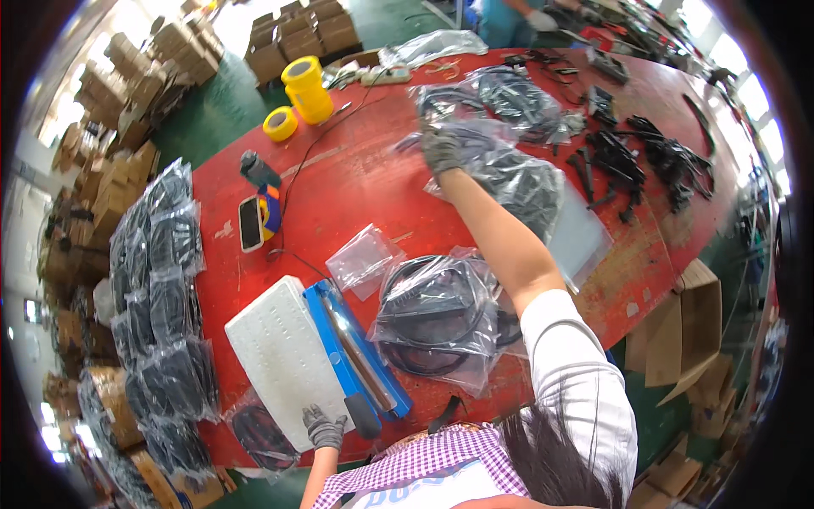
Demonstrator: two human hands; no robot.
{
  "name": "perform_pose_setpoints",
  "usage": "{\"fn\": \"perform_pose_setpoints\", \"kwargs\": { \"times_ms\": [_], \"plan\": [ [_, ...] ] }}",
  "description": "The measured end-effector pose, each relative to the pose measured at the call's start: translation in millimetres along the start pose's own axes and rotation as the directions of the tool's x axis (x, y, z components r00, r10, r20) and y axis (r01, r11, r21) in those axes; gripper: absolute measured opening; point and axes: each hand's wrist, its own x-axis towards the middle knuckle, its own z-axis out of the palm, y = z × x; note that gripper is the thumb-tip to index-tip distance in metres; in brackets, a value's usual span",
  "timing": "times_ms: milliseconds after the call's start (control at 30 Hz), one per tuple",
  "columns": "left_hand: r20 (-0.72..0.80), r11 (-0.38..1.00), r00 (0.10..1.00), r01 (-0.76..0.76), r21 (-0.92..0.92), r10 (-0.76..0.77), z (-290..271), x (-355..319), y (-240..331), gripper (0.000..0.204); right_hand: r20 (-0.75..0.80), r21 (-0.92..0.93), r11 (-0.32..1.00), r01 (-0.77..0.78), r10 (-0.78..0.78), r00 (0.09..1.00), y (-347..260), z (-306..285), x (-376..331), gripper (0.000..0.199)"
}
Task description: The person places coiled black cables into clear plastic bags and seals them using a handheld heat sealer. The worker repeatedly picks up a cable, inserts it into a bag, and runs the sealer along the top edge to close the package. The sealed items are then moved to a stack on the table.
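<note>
My left hand (325, 427), in a grey glove, rests with spread fingers on the near end of a white foam block (284, 356). Against the block's right side stands a blue bag sealer (352, 348) with a long bar. Stretched far across the table, my gloved right hand (441, 153) has its fingers curled on a clear-bagged cable (475, 136); the fingertips are partly hidden. More bagged black cables (513, 97) lie just beyond it. A clear bag with a coiled black cable and adapter (437, 310) sits right of the sealer. Flat empty bags (363, 259) lie beyond the sealer.
Bagged cables (165, 288) are piled along the left edge. Yellow tape rolls (307, 93), a phone (251, 224) and a dark bottle (259, 170) stand on the red table (339, 187). Loose black cables (615, 161) lie at right. A co-worker's gloved hand (541, 20) shows at the back.
</note>
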Motion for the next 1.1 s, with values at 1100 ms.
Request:
{"fn": "perform_pose_setpoints", "kwargs": {
  "times_ms": [1100],
  "plan": [
    [0.234, -0.248, 0.727, 0.489, -0.836, 0.645, 42, 10, -192, 0.042, 0.92, 0.265, 0.781, -0.565, -0.028, 0.392, -188, -148, -523, 0.048]
  ]
}}
